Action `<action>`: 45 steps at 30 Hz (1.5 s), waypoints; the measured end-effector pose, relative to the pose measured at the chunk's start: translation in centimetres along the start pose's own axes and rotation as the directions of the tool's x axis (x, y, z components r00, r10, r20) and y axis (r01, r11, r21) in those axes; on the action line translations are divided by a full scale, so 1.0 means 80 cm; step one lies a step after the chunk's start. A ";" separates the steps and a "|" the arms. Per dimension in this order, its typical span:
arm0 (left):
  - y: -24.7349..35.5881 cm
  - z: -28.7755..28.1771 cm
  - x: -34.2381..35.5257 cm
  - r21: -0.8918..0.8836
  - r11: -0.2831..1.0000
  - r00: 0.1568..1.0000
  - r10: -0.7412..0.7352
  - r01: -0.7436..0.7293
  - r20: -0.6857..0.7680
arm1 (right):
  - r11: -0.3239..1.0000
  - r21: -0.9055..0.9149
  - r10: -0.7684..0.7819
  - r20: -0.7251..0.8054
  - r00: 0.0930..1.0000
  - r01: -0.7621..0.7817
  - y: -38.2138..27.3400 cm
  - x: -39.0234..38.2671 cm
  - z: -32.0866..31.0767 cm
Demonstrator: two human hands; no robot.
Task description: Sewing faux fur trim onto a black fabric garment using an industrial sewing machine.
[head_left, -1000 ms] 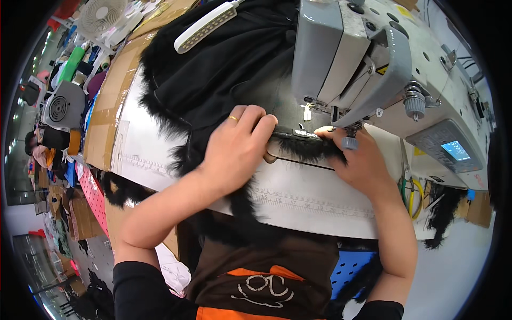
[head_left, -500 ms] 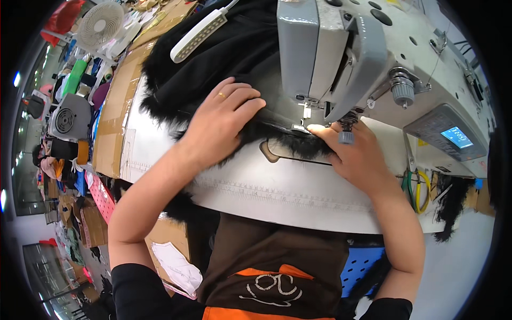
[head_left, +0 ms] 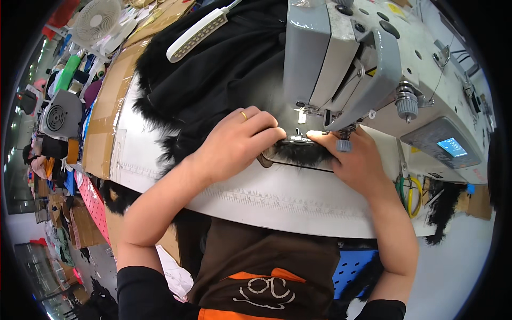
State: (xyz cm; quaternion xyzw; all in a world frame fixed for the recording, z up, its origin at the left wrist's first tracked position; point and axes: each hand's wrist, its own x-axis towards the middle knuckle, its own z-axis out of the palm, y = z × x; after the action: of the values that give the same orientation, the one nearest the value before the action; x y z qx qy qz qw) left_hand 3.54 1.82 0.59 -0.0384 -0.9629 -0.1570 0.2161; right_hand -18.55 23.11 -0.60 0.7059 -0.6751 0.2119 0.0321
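A large piece of black fabric (head_left: 218, 80) with a shaggy fur edge lies under the needle of a white and grey sewing machine (head_left: 308, 53). My left hand (head_left: 240, 141), with a ring on one finger, is closed at the fabric's near edge, thumb and curled fingertips pinching it just left of the presser foot (head_left: 300, 137). On the other side my right hand (head_left: 360, 160) grips the same edge, its fingertips close to the foot. Part of that hand is hidden behind a tension knob (head_left: 344, 144). Black fur (head_left: 301, 153) shows between the hands.
A white lamp (head_left: 197, 34) lies over the fabric. Scissors (head_left: 409, 186) with green and yellow handles rest at right, beside black fur scraps (head_left: 445, 213). A ruler scale runs along the table's front edge (head_left: 277, 213). Cardboard (head_left: 109, 117) borders the left side.
My left hand has slid right and slightly toward me, closing in on the presser foot, and its fingers are more curled. The right hand stays beside the foot. The view has shifted slightly.
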 end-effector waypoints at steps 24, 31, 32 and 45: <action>-0.013 -0.008 -0.006 0.134 0.967 0.976 0.212 -0.216 0.043 | 0.991 -0.134 0.031 0.095 0.995 -0.018 -0.001 -0.008 -0.016; -0.015 -0.004 0.008 0.124 0.960 0.968 0.247 -0.249 0.037 | 0.988 -0.136 0.089 0.067 0.994 -0.079 0.005 -0.015 -0.019; -0.017 -0.004 0.010 0.138 0.954 0.964 0.263 -0.267 0.046 | 0.987 -0.138 0.090 0.067 0.994 -0.080 0.008 -0.013 -0.019; -0.029 0.002 0.024 0.055 0.953 0.955 0.298 -0.298 0.016 | 0.991 -0.096 0.090 -0.027 0.996 -0.092 0.004 -0.008 -0.035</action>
State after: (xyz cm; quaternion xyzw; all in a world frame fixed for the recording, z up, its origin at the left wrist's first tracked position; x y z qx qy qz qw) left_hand 1.42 -0.32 0.60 -0.1777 -0.9510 -0.0952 0.2344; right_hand -19.57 24.63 1.67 0.6694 -0.7158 0.1879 0.0645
